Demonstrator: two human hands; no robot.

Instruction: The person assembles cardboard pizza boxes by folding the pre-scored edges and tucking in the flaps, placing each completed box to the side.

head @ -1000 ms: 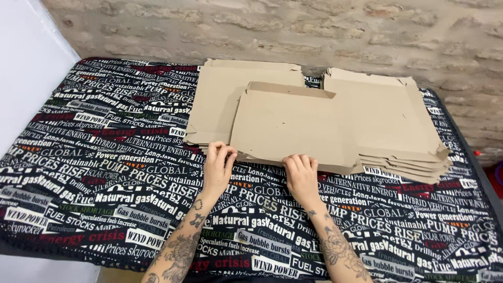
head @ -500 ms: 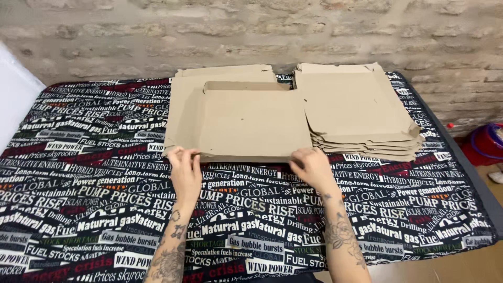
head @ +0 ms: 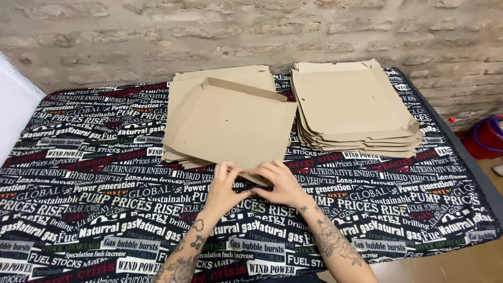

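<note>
Both hands have been drawn together: the flat brown cardboard sheet [head: 230, 123] is pinched at its near edge by left hand [head: 226, 184] and right hand [head: 280, 183].

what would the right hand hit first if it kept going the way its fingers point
Its fingers point left, so the right hand would most likely meet the left hand first; both already pinch the near edge of the flat cardboard sheet there.

A printed tablecloth [head: 78, 173], a brick wall [head: 157, 36], a red tub [head: 484, 139].

Head view, steeply down over table [head: 78, 157]
</note>
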